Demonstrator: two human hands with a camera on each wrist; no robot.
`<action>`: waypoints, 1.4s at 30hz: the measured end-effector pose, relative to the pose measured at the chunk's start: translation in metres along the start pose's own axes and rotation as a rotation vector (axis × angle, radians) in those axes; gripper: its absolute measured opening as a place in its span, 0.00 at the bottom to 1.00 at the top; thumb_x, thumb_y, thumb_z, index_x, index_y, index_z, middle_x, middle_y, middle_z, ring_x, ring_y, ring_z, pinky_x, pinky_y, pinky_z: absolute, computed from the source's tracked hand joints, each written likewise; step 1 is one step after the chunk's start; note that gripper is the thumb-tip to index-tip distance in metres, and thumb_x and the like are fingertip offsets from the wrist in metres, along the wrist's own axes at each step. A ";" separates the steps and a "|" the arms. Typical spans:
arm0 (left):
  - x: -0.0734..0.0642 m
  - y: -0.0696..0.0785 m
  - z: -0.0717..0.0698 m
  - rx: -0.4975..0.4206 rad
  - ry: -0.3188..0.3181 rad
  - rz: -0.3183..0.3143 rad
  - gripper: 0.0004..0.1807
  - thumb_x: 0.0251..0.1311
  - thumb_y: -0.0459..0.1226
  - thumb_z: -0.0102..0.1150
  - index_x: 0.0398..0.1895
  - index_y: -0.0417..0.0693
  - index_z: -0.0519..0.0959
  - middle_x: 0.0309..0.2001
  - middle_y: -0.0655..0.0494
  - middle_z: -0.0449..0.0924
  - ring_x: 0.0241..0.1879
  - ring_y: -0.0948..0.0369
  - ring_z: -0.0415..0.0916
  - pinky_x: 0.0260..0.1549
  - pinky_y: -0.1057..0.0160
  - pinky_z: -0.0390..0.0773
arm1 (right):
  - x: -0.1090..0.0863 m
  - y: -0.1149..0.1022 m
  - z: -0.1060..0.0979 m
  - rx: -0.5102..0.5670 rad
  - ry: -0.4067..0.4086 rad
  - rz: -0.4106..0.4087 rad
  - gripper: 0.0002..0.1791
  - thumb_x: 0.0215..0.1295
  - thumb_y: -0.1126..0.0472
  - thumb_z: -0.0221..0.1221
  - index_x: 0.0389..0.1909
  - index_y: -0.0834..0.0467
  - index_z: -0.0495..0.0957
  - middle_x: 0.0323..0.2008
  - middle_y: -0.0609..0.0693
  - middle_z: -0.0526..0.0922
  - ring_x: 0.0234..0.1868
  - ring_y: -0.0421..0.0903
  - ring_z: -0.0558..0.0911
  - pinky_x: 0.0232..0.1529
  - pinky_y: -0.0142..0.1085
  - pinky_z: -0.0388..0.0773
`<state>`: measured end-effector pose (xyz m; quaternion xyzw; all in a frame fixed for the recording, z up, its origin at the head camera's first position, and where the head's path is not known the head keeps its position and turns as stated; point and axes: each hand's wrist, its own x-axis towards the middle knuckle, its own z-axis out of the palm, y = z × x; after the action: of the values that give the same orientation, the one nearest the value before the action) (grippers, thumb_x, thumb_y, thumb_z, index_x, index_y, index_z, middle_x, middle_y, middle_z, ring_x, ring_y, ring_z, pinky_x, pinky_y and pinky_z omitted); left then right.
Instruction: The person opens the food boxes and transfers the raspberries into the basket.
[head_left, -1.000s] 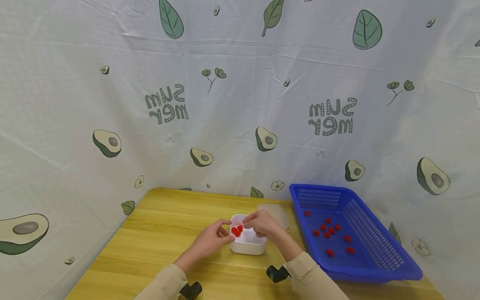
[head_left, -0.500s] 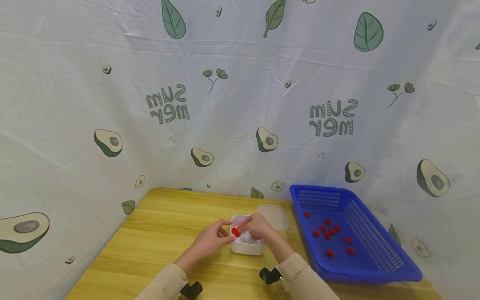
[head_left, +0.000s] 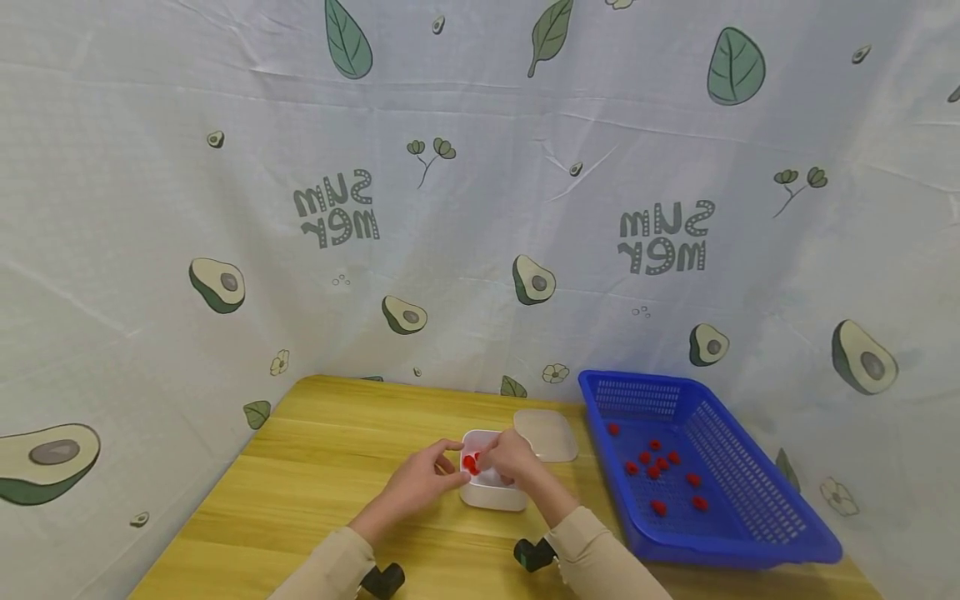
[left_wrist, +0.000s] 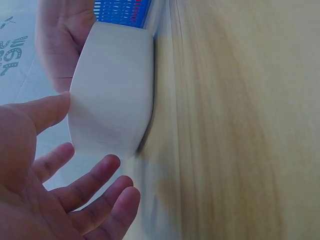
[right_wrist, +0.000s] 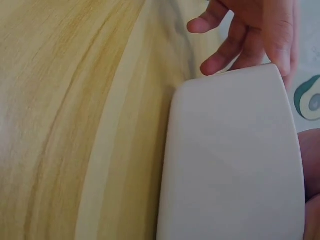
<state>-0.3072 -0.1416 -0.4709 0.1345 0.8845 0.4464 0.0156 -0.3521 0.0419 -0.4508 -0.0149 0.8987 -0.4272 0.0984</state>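
Note:
A small white plastic box (head_left: pixel 493 498) stands on the table, with several red raspberries (head_left: pixel 468 462) at its left end. My left hand (head_left: pixel 420 479) rests at that end, thumb and index fingertips at the rim corners. Its other fingers spread loosely below the index finger in the left wrist view. From the right, my right hand (head_left: pixel 513 458) reaches over into the box, its extended index finger right at the raspberries. The box walls hide its remaining fingertips in both wrist views.
A translucent lid (head_left: pixel 558 442) lies flat behind the box to the right. Further right stands a blue plastic basket (head_left: pixel 738 550) with several more raspberries (head_left: pixel 662 463) on its bottom. Behind the wooden table (head_left: pixel 337 433) hangs a printed white cloth (head_left: pixel 465 208).
My right hand has moved left and lower, and its index finger now reaches the raspberries. The box's right side has shifted slightly left. My left hand has kept its place.

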 end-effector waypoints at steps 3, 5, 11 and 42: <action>0.000 0.000 0.001 -0.002 -0.003 -0.007 0.30 0.62 0.51 0.67 0.66 0.54 0.74 0.42 0.55 0.81 0.39 0.57 0.77 0.36 0.55 0.77 | 0.001 0.003 0.002 -0.022 0.017 0.005 0.05 0.56 0.66 0.68 0.30 0.65 0.84 0.17 0.47 0.70 0.12 0.39 0.59 0.14 0.29 0.59; 0.001 0.000 0.002 -0.002 -0.003 -0.008 0.30 0.62 0.51 0.66 0.66 0.54 0.74 0.42 0.55 0.81 0.39 0.57 0.77 0.36 0.55 0.77 | 0.002 0.004 0.003 -0.023 0.032 0.002 0.04 0.56 0.67 0.68 0.29 0.65 0.84 0.18 0.49 0.73 0.12 0.39 0.59 0.14 0.29 0.59; 0.001 -0.001 0.002 0.002 0.000 -0.002 0.30 0.62 0.51 0.66 0.65 0.54 0.74 0.42 0.55 0.81 0.40 0.57 0.77 0.36 0.55 0.77 | 0.003 0.005 0.007 -0.032 0.086 -0.011 0.05 0.55 0.68 0.69 0.24 0.64 0.83 0.16 0.48 0.71 0.11 0.39 0.59 0.13 0.29 0.59; 0.002 -0.005 0.002 -0.003 0.009 0.001 0.29 0.63 0.51 0.66 0.65 0.56 0.74 0.42 0.56 0.81 0.40 0.58 0.77 0.38 0.56 0.78 | 0.001 0.001 0.011 -0.208 0.175 -0.083 0.12 0.52 0.69 0.66 0.14 0.60 0.76 0.17 0.49 0.74 0.19 0.44 0.71 0.18 0.30 0.66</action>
<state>-0.3101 -0.1426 -0.4756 0.1329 0.8838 0.4485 0.0118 -0.3505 0.0340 -0.4587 -0.0247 0.9419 -0.3350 -0.0004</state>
